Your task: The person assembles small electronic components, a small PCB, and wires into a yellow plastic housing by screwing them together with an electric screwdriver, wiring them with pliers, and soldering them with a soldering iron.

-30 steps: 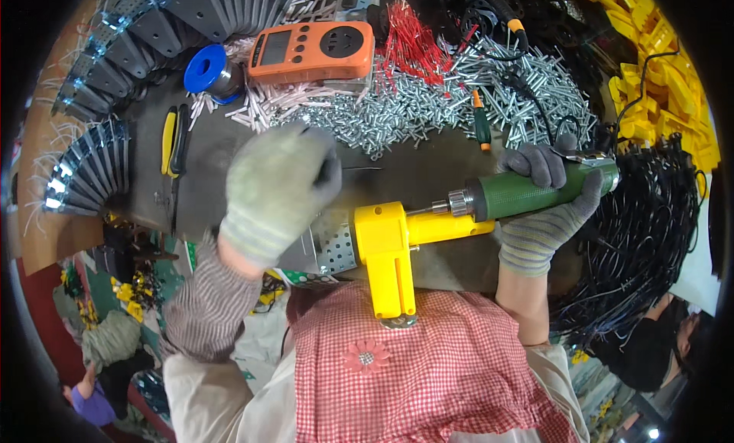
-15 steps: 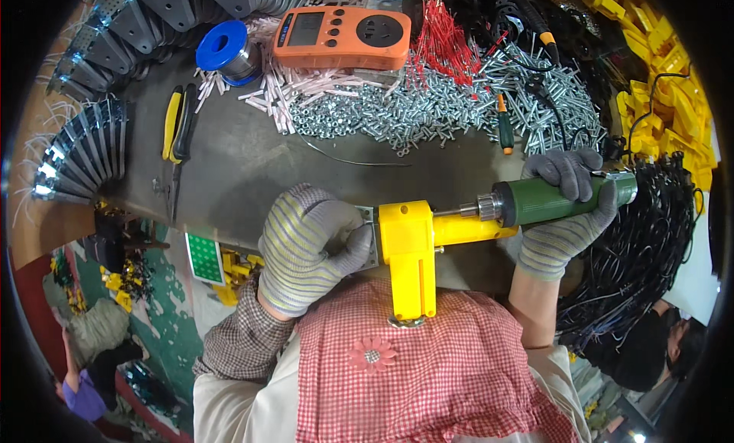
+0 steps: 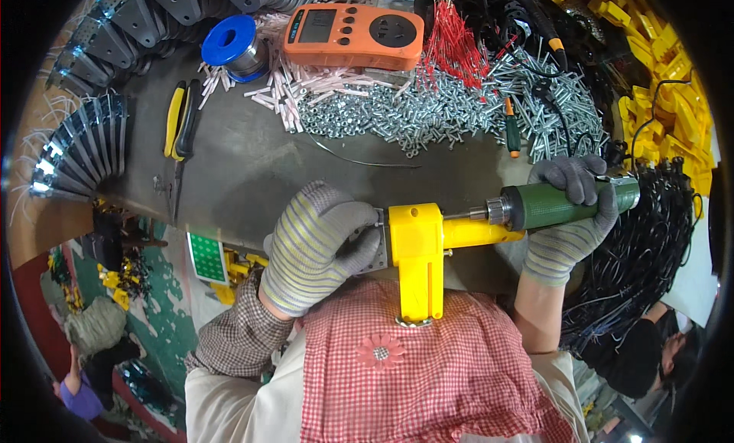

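Observation:
My right hand (image 3: 569, 214), in a grey striped glove, wraps round a green electric screwdriver (image 3: 554, 204) lying level. Its thin bit reaches left to the upper part of a yellow plastic housing (image 3: 417, 240); where the tip meets it is hidden. The housing stands upright in front of my apron, with a yellow arm running right beneath the bit. At its left side sits a flat grey metal plate (image 3: 380, 252). My gloved left hand (image 3: 317, 240) is closed at that plate, thumb and fingertips on its edge; anything small between them is hidden.
Behind lie heaps of screws and nuts (image 3: 397, 114), red wires (image 3: 456, 45), an orange meter (image 3: 352, 36), a solder spool (image 3: 235, 49) and a small screwdriver (image 3: 511, 129). Pliers (image 3: 180, 122) lie left. Black cables (image 3: 634, 252) and yellow parts (image 3: 665, 99) fill the right.
The whole view has shifted slightly, so things appear a little further right. My left fingers cover the plate a bit differently; both hands keep their places on the work.

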Available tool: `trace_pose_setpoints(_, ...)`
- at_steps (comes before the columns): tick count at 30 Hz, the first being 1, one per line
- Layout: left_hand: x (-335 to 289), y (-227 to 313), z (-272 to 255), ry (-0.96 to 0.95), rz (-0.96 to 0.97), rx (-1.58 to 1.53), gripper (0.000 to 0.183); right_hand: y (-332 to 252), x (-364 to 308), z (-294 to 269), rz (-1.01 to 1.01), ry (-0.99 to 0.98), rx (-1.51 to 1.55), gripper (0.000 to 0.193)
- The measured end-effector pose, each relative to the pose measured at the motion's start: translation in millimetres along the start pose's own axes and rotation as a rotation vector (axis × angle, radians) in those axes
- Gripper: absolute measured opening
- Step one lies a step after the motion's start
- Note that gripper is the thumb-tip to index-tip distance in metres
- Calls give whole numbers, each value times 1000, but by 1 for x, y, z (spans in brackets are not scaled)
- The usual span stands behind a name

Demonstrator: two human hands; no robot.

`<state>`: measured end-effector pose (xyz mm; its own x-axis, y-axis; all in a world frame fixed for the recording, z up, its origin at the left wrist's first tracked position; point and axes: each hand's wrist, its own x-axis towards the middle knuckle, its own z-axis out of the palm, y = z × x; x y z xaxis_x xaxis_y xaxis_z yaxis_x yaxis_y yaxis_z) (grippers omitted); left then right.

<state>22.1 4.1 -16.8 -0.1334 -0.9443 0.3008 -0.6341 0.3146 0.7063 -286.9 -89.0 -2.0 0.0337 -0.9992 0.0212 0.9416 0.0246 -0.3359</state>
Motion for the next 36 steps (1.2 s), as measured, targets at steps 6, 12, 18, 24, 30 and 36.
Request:
trace_pose_setpoints(6,-1,-1,0,-52,32,35,34,2,-1,10,-25,68,-44,28)
trace_pose_setpoints(12,3,1,-1,-59,9,37,29,4,-1,7,-16,48,-32,26)
trace_pose_setpoints(18,4,2,0,-49,34,11,29,4,-1,8,-21,58,-41,26)
trace_pose_setpoints(24,6,-4,-3,-28,109,-30,26,6,1,8,-21,32,-53,26)
trace_pose_setpoints(30,8,0,-6,-54,126,-1,26,5,0,4,-49,-28,-89,25)
trace_pose_setpoints(36,4,-1,0,-53,144,33,22,7,3,14,-71,-12,-85,33)
